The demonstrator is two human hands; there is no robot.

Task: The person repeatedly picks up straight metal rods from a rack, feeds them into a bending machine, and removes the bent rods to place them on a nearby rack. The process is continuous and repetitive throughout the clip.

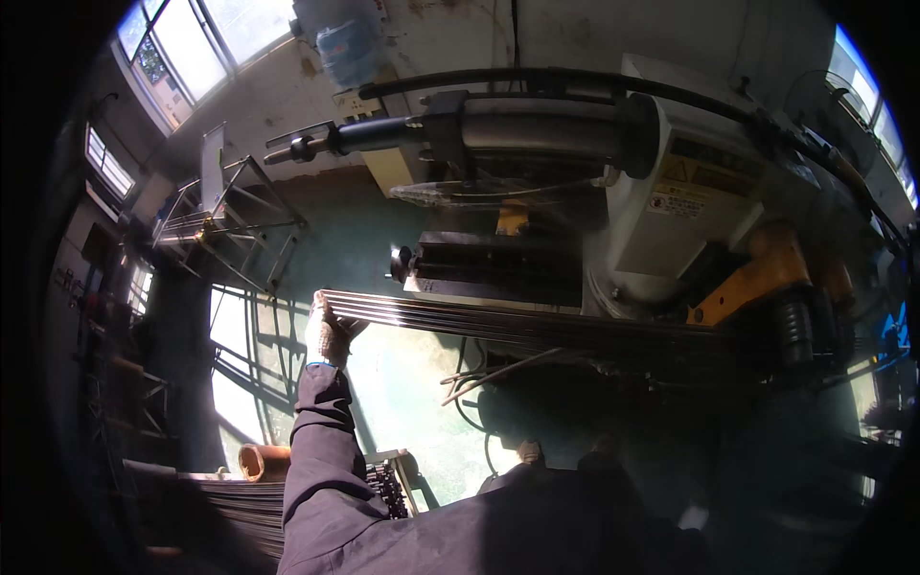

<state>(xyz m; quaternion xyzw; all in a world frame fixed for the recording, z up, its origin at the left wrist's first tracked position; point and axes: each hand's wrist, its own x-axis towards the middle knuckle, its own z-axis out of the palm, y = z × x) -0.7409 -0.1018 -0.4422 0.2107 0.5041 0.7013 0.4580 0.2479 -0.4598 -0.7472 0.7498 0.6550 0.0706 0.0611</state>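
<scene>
My left hand (pixel 329 335), in a pale work glove, is stretched out in front of me at the end of a bundle of long thin metal rods (pixel 412 311). Its fingers are closed around the rod ends, which shine in the sunlight. The bundle runs to the right, in front of the machine, and fades into shadow near an orange machine arm (pixel 747 283). I cannot make out my right hand; the lower right is very dark.
A large machine (pixel 671 211) with a horizontal cylinder (pixel 546 125) stands ahead. A metal frame rack (pixel 225 225) is at the far left. Near my left elbow lie more rods (pixel 235 503) and a rusty pipe piece (pixel 264 463). Loose rods (pixel 498 376) jut out below the bundle.
</scene>
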